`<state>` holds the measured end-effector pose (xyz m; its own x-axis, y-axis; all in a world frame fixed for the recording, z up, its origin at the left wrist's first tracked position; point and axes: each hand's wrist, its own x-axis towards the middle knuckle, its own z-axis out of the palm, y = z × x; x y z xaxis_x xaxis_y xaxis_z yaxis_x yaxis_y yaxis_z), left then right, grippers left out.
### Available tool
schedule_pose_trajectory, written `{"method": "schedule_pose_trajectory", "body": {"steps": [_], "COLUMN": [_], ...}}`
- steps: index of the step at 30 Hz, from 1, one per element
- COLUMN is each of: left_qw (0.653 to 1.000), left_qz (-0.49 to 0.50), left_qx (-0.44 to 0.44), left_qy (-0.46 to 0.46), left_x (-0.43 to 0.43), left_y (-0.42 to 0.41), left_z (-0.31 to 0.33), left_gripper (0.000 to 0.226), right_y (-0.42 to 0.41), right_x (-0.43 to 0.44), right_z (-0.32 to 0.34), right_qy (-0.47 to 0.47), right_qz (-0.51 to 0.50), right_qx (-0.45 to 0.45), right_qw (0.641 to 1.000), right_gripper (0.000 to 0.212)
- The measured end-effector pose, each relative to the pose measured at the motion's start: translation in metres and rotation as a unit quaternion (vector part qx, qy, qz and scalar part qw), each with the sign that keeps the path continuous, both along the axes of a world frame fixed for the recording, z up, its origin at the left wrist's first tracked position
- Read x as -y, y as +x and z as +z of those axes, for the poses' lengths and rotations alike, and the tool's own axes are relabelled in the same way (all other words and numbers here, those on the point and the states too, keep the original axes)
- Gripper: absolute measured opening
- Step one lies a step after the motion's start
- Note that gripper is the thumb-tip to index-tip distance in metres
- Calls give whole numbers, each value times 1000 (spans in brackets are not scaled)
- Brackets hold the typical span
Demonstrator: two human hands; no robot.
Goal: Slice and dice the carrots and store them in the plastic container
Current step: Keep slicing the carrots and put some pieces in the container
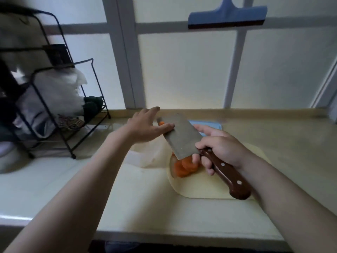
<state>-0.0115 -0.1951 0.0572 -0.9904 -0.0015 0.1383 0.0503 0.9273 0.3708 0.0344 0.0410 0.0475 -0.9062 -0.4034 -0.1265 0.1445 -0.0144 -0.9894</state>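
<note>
1 view, head camera. The right hand [218, 146] grasps the brown riveted handle of the cleaver [182, 137], fingers curled round it, forefinger extended along the far side of the blade. The blade is raised and tilted, with its broad face up. The left hand [145, 126] is released, fingers straight, with the thumb resting on the blade face. 1 small carrot piece [161, 123] shows at the far end of the blade, beside the left hand. The sliced carrots [184, 168] lie piled on the cutting board [200, 190], under the heel of the blade. A translucent plastic container [145, 157] sits on the surface [127, 198], touching the board's left edge; its contents cannot be told. A blue flat item [215, 125] lies behind the cleaver. A black wire rack [63, 106] stands far left.
</note>
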Motion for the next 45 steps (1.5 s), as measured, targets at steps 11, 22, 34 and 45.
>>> {"method": "schedule_pose_trajectory", "body": {"steps": [11,22,34,45], "left_qw": [990,975,973,971], "left_qz": [139,-146,-200,-204], "left_qx": [-14,-134,24,0], "left_qy": [11,97,-113,-121], "left_x": [86,-87,-226,-242], "left_y": [-3,26,-7,-23], "left_z": [-23,-5,-69,-77], "left_gripper": [56,22,20,27], "right_y": [-9,16,41,38], "right_x": [33,-146,-229,-212], "right_z": [-4,9,-59,-73], "right_qy": [45,98,170,132], "right_qz": [-18,-230,-224,-167], "right_qx": [12,-51,-2,17], "right_qw": [999,967,960,977], "right_gripper": [63,58,67,63]}}
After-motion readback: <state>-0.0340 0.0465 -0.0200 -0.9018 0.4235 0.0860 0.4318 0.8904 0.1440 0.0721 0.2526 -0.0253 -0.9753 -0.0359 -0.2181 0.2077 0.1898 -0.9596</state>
